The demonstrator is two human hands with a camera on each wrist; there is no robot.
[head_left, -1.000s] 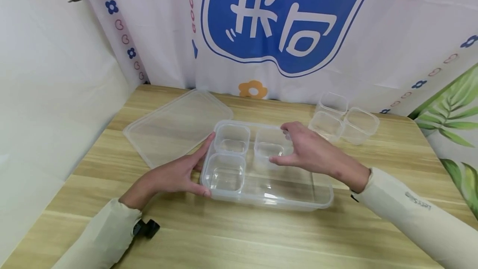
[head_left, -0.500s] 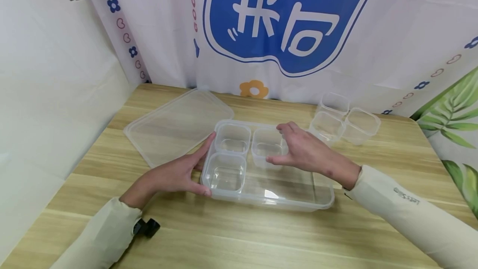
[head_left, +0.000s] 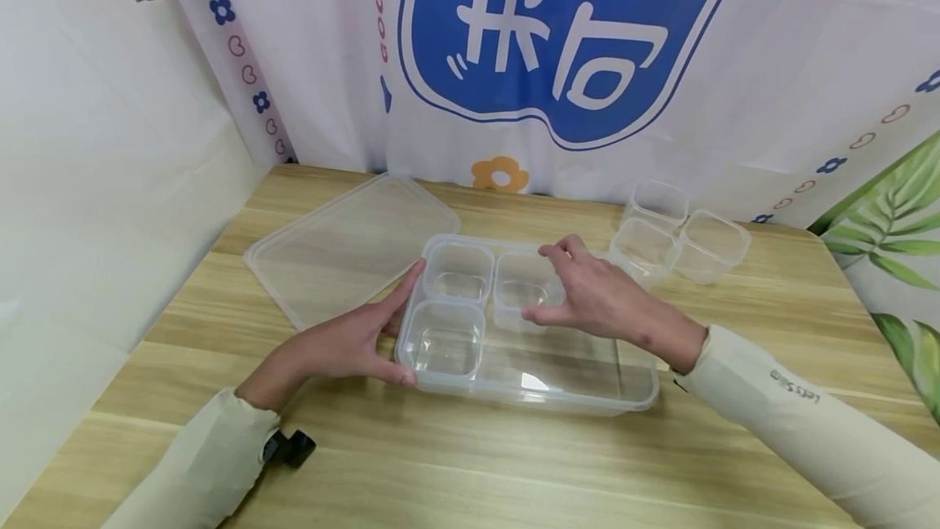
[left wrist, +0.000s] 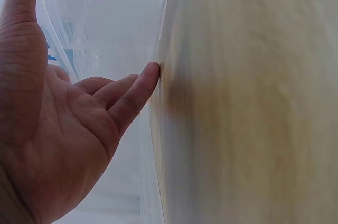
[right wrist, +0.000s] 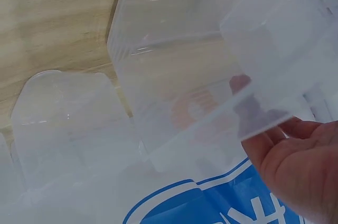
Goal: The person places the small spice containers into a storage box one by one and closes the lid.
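A large clear plastic storage box point(head_left: 565, 362) lies lidless on the table. Two small clear square containers, one at the back point(head_left: 458, 268) and one in front point(head_left: 444, 337), fill its left end. My right hand point(head_left: 602, 288) pinches a third small container point(head_left: 520, 294) by its right side, thumb in front and fingers behind. This container is inside the large box, beside the back one; the right wrist view also shows it in the fingers. My left hand point(head_left: 348, 341) rests against the box's left end, thumb and fingers spread; in the left wrist view fingertips touch its wall.
A flat translucent lid point(head_left: 352, 247) lies at the back left, behind my left hand. Three more small clear containers point(head_left: 712, 245) stand grouped at the back right of the wooden table point(head_left: 470, 464). A printed curtain point(head_left: 323, 64) hangs along the table's back edge.
My right hand has moved slightly left with the small container, bringing it closer to the back-left one. The left hand and the large box stay in place.
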